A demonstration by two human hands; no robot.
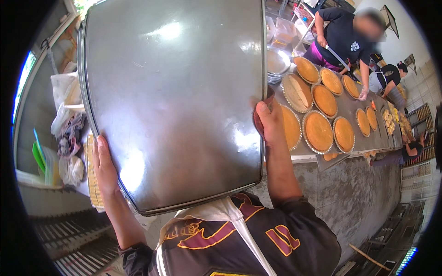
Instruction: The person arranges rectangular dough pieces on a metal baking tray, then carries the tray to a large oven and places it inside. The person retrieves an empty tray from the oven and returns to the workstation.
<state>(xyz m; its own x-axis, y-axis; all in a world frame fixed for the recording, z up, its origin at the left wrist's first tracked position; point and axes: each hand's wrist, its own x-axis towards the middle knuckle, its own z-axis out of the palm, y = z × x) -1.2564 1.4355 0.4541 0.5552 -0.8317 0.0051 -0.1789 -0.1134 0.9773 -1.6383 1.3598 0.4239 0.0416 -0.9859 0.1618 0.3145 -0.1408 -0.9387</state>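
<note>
I have the large, flat, shiny steel baking tray (172,101) raised upright, my left hand (103,168) and right hand (269,124) each clamped on an edge. Right of it, round golden cakes in foil pans (318,132) crowd the table (368,143); swinging blind, I could clip them.

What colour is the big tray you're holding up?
Shiny silver-grey metal tray, plain, with bright glare spots; head view.

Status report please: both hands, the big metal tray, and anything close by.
Left hand and right hand each grip an edge of the metal tray. Tray held up, tilted, bare. Round golden cakes on the table just behind.
</note>
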